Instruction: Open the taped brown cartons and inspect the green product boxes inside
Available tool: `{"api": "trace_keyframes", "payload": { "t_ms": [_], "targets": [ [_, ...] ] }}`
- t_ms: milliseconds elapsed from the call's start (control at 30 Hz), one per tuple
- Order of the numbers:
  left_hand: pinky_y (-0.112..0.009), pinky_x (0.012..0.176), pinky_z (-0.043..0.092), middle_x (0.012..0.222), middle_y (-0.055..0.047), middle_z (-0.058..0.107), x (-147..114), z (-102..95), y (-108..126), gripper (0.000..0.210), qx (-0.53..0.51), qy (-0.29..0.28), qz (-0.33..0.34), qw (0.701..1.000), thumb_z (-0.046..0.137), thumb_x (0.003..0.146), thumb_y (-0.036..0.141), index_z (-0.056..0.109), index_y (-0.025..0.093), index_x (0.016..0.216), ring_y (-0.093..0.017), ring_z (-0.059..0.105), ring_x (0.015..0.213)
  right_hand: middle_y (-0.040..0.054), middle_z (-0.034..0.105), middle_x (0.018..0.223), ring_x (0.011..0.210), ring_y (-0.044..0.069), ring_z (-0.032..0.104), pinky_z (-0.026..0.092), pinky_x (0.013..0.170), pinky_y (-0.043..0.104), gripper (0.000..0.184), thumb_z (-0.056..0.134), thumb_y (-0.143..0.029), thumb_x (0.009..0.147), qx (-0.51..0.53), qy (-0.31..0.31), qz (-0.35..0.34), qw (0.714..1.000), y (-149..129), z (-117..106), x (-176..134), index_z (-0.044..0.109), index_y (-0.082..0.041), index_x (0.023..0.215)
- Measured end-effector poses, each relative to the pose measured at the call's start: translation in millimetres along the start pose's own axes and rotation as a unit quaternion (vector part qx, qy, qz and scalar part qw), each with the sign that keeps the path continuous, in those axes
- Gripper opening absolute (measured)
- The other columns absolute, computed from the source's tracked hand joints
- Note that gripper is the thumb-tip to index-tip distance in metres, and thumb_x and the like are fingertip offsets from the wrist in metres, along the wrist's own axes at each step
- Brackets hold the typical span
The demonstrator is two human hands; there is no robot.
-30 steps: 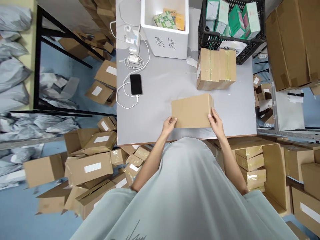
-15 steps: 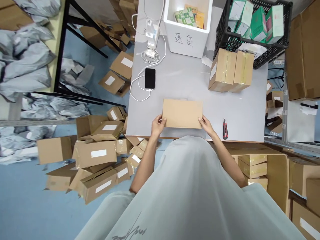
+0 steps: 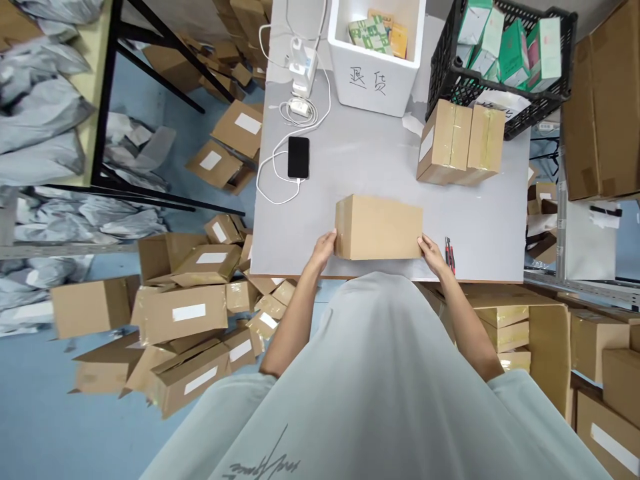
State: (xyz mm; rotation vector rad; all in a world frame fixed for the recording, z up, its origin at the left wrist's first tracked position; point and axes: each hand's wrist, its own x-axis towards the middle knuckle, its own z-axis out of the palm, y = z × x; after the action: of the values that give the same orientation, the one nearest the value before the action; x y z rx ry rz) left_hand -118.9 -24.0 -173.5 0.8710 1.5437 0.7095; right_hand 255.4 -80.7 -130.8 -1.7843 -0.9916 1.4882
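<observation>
A plain brown cardboard box (image 3: 379, 227) lies near the front edge of the grey table (image 3: 350, 167). My left hand (image 3: 324, 249) grips its left end and my right hand (image 3: 432, 254) grips its right end. A red and black utility knife (image 3: 449, 253) lies on the table just right of my right hand, partly hidden by it. Two taped cardboard boxes (image 3: 463, 143) stand side by side farther back on the right.
A black phone (image 3: 299, 157) on a white charging cable lies at the table's left. A white foam bin (image 3: 375, 57) and a black crate (image 3: 500, 60) of green cartons stand at the back. Several labelled boxes (image 3: 185, 313) litter the blue floor at left; open cartons (image 3: 505, 327) sit at right.
The box has been turned in both hands, from showing its flat face to showing a long side with an end face, and sits slightly farther right. My right hand now partly covers the knife.
</observation>
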Motion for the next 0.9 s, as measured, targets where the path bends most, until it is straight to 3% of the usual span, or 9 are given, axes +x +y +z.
{"api": "trace_keyframes", "payload": {
  "t_ms": [100,167,333,467,700,900],
  "targets": [
    [-0.041,0.097,0.062,0.109,-0.013,0.082,-9,12.0,18,0.070,-0.016,-0.035,-0.008,0.999,0.064,0.085,0.089,0.074,0.021,0.098,-0.028,0.075,0.108,0.0213,0.057,0.174,0.161,0.040,0.057,0.045,0.134,0.066,0.109,0.071,-0.092,0.085,-0.049,0.128,-0.011,0.991,-5,-12,-8,0.061,-0.020,0.165],
    [-0.041,0.094,0.063,0.112,-0.012,0.081,-17,19.3,32,0.069,-0.029,-0.062,-0.009,0.998,0.071,0.084,0.088,0.075,0.021,0.103,-0.029,0.075,0.110,0.0211,0.049,0.180,0.165,0.040,0.051,0.043,0.135,0.066,0.110,0.070,-0.092,0.087,-0.073,0.166,-0.048,0.982,-17,-13,-20,0.058,-0.020,0.169],
    [-0.043,0.095,0.066,0.124,-0.014,0.082,-32,42.9,62,0.069,-0.053,-0.132,-0.012,0.990,0.082,0.082,0.081,0.075,0.022,0.116,-0.031,0.077,0.118,0.0085,0.046,0.184,0.171,0.035,0.043,0.041,0.140,0.058,0.098,0.067,-0.088,0.096,-0.053,0.076,-0.105,0.990,-60,8,-57,0.052,-0.033,0.175],
    [-0.044,0.096,0.068,0.134,-0.015,0.081,-36,62.0,74,0.075,-0.056,-0.165,0.004,0.985,0.083,0.082,0.080,0.073,0.021,0.128,-0.033,0.077,0.124,0.0061,0.046,0.184,0.174,0.036,0.037,0.031,0.145,0.059,0.103,0.074,-0.087,0.093,-0.067,0.090,-0.102,0.988,-77,20,-66,0.049,-0.034,0.177],
    [-0.047,0.103,0.067,0.144,-0.017,0.078,-43,76.0,84,0.075,-0.057,-0.188,0.015,0.980,0.083,0.086,0.078,0.072,0.020,0.132,-0.034,0.075,0.131,0.0054,0.044,0.185,0.174,0.034,0.038,0.034,0.144,0.056,0.103,0.073,-0.088,0.092,-0.016,0.088,-0.094,0.992,-65,4,-62,0.049,-0.034,0.177],
    [-0.047,0.104,0.067,0.148,-0.018,0.076,-46,96.6,82,0.075,-0.059,-0.185,0.019,0.981,0.083,0.086,0.078,0.071,0.020,0.132,-0.034,0.075,0.131,0.0121,0.057,0.176,0.165,0.035,0.052,0.042,0.140,0.056,0.103,0.081,-0.084,0.088,0.024,0.093,-0.082,0.992,-65,-12,-60,0.057,-0.027,0.170]
  ]
}}
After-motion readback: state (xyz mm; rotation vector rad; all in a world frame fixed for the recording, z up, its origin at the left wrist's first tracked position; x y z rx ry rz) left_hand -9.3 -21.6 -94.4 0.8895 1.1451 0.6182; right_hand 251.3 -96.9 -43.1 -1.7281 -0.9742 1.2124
